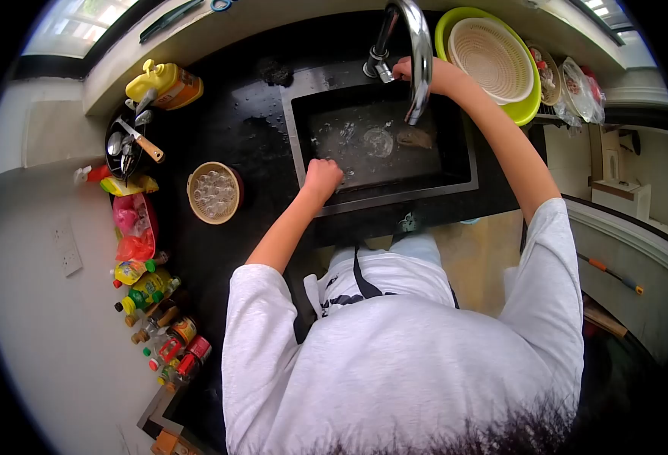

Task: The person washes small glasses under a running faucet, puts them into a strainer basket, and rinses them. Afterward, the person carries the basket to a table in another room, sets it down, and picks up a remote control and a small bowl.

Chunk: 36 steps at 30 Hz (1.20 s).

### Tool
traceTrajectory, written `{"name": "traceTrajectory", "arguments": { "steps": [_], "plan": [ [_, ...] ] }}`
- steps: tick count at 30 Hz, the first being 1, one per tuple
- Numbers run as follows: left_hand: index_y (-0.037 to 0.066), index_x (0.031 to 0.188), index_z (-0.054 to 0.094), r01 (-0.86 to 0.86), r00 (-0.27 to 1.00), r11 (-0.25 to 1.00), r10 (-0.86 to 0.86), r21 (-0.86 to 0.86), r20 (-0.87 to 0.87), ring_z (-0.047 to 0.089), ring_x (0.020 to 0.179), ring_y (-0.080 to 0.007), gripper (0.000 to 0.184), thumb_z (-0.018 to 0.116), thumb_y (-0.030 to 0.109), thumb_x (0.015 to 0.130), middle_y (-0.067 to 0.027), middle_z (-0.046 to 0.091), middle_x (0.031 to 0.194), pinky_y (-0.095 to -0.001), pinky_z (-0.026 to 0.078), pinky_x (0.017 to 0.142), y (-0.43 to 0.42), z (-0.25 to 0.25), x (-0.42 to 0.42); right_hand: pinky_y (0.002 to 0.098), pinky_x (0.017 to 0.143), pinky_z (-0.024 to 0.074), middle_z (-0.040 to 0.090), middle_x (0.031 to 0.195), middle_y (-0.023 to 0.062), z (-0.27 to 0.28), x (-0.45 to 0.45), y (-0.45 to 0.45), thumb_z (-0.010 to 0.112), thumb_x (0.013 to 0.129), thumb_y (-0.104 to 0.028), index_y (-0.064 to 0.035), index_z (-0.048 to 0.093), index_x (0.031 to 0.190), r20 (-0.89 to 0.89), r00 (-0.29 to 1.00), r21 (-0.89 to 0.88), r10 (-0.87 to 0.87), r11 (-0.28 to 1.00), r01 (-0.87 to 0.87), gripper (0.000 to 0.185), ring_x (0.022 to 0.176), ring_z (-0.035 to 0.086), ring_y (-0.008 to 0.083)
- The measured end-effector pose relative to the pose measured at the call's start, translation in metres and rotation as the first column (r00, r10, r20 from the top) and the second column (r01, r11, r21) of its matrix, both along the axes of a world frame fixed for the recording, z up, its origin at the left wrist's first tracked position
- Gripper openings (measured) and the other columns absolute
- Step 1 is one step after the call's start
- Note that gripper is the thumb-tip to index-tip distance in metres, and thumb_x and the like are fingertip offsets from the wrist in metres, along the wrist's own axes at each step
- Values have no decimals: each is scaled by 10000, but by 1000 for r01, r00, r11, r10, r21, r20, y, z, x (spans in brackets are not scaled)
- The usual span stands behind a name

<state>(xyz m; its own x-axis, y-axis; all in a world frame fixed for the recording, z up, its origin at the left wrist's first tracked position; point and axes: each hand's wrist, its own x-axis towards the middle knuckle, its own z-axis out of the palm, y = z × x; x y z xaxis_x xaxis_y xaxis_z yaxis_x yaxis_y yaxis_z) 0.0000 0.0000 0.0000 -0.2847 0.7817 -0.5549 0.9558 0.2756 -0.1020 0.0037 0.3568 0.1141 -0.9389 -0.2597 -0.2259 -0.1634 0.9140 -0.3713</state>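
My right hand (427, 75) reaches to the base of the chrome faucet (422, 53), its fingers closed at the small handle (383, 71). Over the front left part of the black sink (311, 168) is my left hand (324, 176), curled closed; whatever is in it, if anything, is hidden. A clear round object (378, 142), perhaps glass, lies on the sink floor among splashes. Beside it, under the spout, sits a brownish object (415, 137) that I cannot make out. On the counter to the left stands a beige round basket (195, 196) holding several clear glass-like pieces.
A green basin (529, 110) with a white colander (493, 61) stands right of the faucet. Along the left wall are a yellow jug (168, 85), a utensil holder with a wooden-handled knife (150, 148), a pink basket (152, 227) and several bottles (148, 288). Wet dark counter (235, 125) surrounds the sink.
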Motion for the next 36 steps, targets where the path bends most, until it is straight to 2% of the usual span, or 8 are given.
{"name": "traceTrajectory", "arguments": {
  "steps": [4, 7, 9, 12, 15, 22, 30, 36],
  "plan": [
    [111, 798, 735, -206, 974, 945, 174, 254, 145, 712, 910, -274, 93, 642, 116, 801, -93, 727, 946, -420, 558, 686, 12, 10, 7, 402, 832, 528, 669, 1074, 151, 12, 42, -7, 612, 897, -90, -64, 625, 1200, -250, 926, -353, -284, 917, 186, 304, 959, 661, 322],
    [81, 797, 730, -315, 939, 917, 264, 246, 221, 714, 872, -286, 105, 630, 113, 806, -111, 726, 885, -428, 560, 690, 25, 12, 1, 270, 769, 511, 636, 984, 60, -20, 85, -30, 605, 953, -90, -44, 608, 1206, -45, 585, -736, -810, 423, 529, 257, 841, 625, 140],
    [84, 801, 728, -313, 945, 898, 261, 311, 197, 712, 850, -307, 101, 650, 148, 800, -122, 722, 885, -450, 558, 705, 32, 8, 4, 297, 706, 514, 660, 840, 87, -48, 128, -58, 616, 934, -121, -37, 628, 1139, -62, 486, -551, -872, 436, 712, 221, 729, 640, 163],
    [70, 846, 742, -534, 807, 798, 381, 280, 451, 707, 872, -327, 116, 667, 141, 793, -145, 722, 896, -447, 566, 742, 45, -2, 22, 313, 699, 524, 670, 918, 112, -64, 165, -111, 664, 904, -176, -67, 599, 1217, 131, 724, -444, -677, 613, 654, 338, 719, 650, 161],
    [89, 936, 752, -789, 340, 614, 386, 36, 858, 698, 769, -291, 203, 723, 226, 789, -117, 700, 774, -386, 540, 692, 42, -5, 32, 262, 688, 534, 649, 991, 79, -48, 156, -147, 693, 906, -157, -69, 578, 1269, 552, 694, -562, -462, 409, 719, 390, 771, 649, 110],
    [18, 901, 730, -945, 129, 318, 154, 74, 980, 484, 560, -87, 185, 733, 195, 844, -37, 535, 580, -274, 411, 543, -23, 12, 44, 267, 682, 539, 663, 958, 83, 1, 110, -187, 744, 835, -90, -25, 649, 1144, 340, 859, -494, -384, 704, 510, 330, 798, 668, 135],
    [127, 1361, 521, -953, -67, -295, -22, -70, 998, 426, 586, -34, 459, 677, 194, 934, 23, 506, 773, -205, 378, 544, -135, 58, 57, 282, 669, 539, 665, 891, 67, 50, 8, -283, 757, 744, -64, -41, 681, 1046, 78, 990, -395, -121, 908, 142, 312, 752, 661, 163],
    [105, 1315, 536, -912, -351, -230, 14, -338, 936, 432, 594, -27, 365, 630, 194, 974, 26, 499, 774, -208, 374, 522, -185, 16, 143, 360, 666, 543, 656, 871, 62, 39, -61, -407, 754, 771, -194, -84, 662, 1024, -159, 947, -188, 280, 933, -307, 291, 764, 674, 261]
  ]
}}
